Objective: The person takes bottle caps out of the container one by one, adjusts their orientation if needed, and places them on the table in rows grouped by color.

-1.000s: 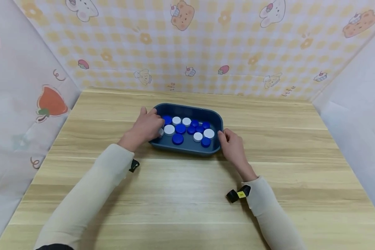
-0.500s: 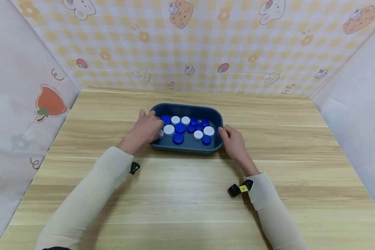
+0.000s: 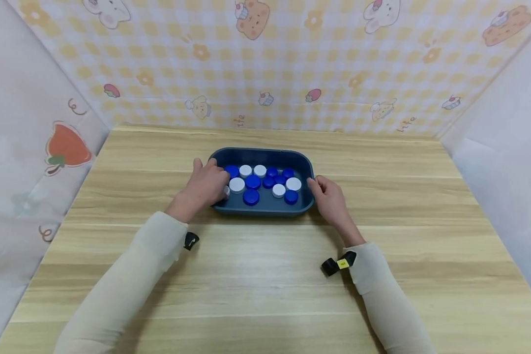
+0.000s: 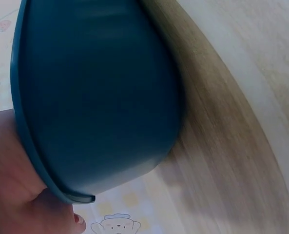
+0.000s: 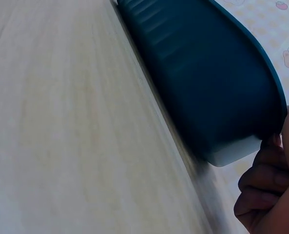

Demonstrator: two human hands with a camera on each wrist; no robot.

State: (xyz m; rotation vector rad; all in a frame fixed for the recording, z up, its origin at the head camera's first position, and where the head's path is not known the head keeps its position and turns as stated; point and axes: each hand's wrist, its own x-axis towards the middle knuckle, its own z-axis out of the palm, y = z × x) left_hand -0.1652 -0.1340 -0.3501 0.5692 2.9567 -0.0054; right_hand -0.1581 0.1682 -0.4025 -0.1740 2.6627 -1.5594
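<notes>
A dark blue oval-ended tray (image 3: 265, 212) sits near the middle of the table, holding several round blue and white caps. My left hand (image 3: 201, 187) grips the tray's left end, its fingers over the rim and partly covering a white cap. At the opposite end, my right hand (image 3: 329, 196) pinches the rim between thumb and curled fingers. Among the caps are a large blue cap (image 3: 250, 197), a white cap (image 3: 236, 185) and a smaller blue cap (image 3: 291, 196). Both wrist views show the tray's outer wall (image 4: 100, 97) up close, with the right fingers (image 5: 263, 178) folded below the rim.
The wood-grain table (image 3: 256, 275) extends around the tray. A yellow checked backdrop (image 3: 283, 64) with cartoon prints stands behind it, and white sheets (image 3: 26, 147) flank both sides. Black straps are on the cuffs, the right one (image 3: 338, 264) carrying a yellow label.
The tray's right end has shifted slightly away from the body with my right hand, so it lies straighter. Both hands keep their hold, and the head view has moved a little.
</notes>
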